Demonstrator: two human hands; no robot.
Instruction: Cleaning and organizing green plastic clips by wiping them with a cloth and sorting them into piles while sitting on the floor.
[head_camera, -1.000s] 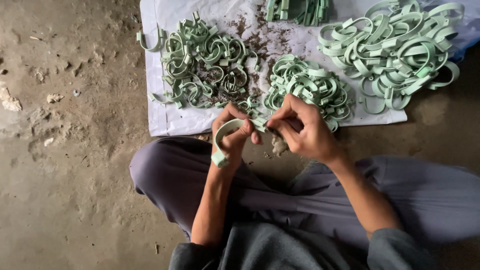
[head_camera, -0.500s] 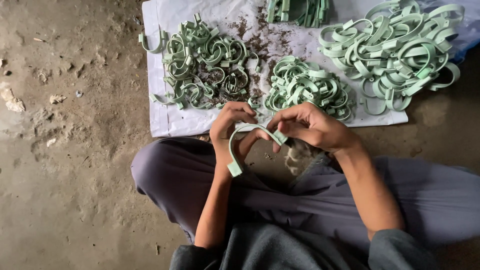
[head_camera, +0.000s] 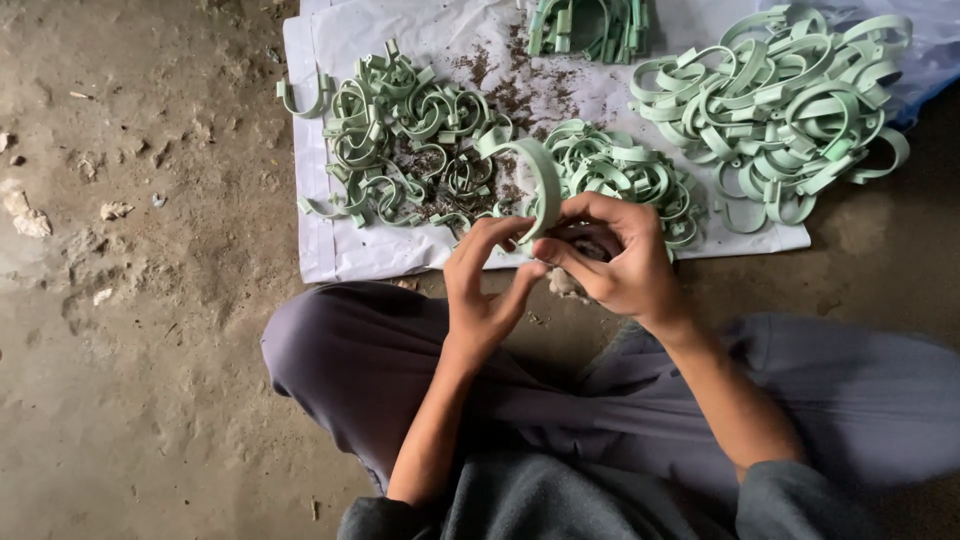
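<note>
Both hands, the left hand (head_camera: 480, 290) and right hand (head_camera: 615, 255), now grip the pale green clamp (head_camera: 535, 175), swung up from the lap to above the white sheet (head_camera: 330, 250), turned for working.

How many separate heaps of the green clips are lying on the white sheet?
4. A left heap, a middle heap just beyond the hands, a large right heap, and a small one cut by the top edge of the white sheet; more may be hidden.

both hands (head_camera: 545, 262) pinch one curved green clip (head_camera: 532, 172) above piles on white sheet (head_camera: 330, 250).
</note>
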